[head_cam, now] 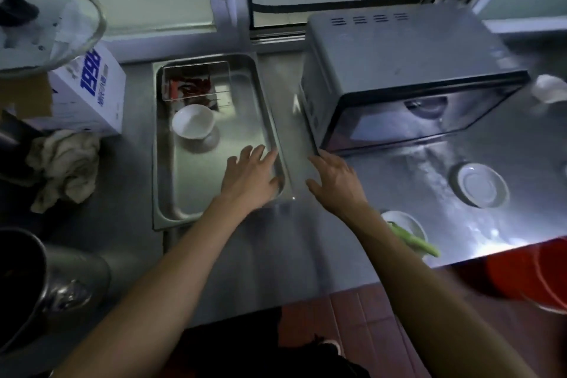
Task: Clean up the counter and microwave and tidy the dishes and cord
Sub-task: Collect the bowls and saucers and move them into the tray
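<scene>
The steel tray (214, 215) lies left of the microwave (399, 70), its long axis running away from you (a white bowl (192, 121) sits inside); your left hand (250, 175) rests flat-fingered on its near right corner, your right hand (336, 179) spread empty just beside it.
</scene>
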`<action>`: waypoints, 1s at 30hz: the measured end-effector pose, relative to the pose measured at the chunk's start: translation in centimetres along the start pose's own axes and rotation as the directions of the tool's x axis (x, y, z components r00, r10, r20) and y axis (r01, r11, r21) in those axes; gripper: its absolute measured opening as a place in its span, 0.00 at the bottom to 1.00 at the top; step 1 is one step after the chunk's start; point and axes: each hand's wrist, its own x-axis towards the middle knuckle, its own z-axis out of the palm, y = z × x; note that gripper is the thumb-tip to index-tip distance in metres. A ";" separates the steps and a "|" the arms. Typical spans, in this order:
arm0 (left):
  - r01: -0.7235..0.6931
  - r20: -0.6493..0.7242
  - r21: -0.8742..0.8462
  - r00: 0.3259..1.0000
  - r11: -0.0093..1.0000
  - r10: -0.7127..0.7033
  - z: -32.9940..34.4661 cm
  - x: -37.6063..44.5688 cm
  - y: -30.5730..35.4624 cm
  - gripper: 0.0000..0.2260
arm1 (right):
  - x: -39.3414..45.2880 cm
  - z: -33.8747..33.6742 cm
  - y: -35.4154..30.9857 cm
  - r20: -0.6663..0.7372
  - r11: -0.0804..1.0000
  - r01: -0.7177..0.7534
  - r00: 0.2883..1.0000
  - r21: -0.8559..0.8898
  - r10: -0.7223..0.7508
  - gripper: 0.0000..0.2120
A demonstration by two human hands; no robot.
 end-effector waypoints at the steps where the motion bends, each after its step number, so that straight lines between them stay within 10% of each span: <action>1: -0.021 -0.003 0.002 1.000 1.000 0.021 0.0 -0.7 1.5 0.30 | -1.4 -0.5 1.1 -0.003 1.000 -0.022 1.000 -0.005 0.022 0.28; 30: -0.563 0.118 -0.040 0.818 0.826 0.563 4.4 -2.7 41.6 0.26 | -31.1 -9.2 28.5 -0.237 0.798 -0.573 0.762 0.188 0.603 0.21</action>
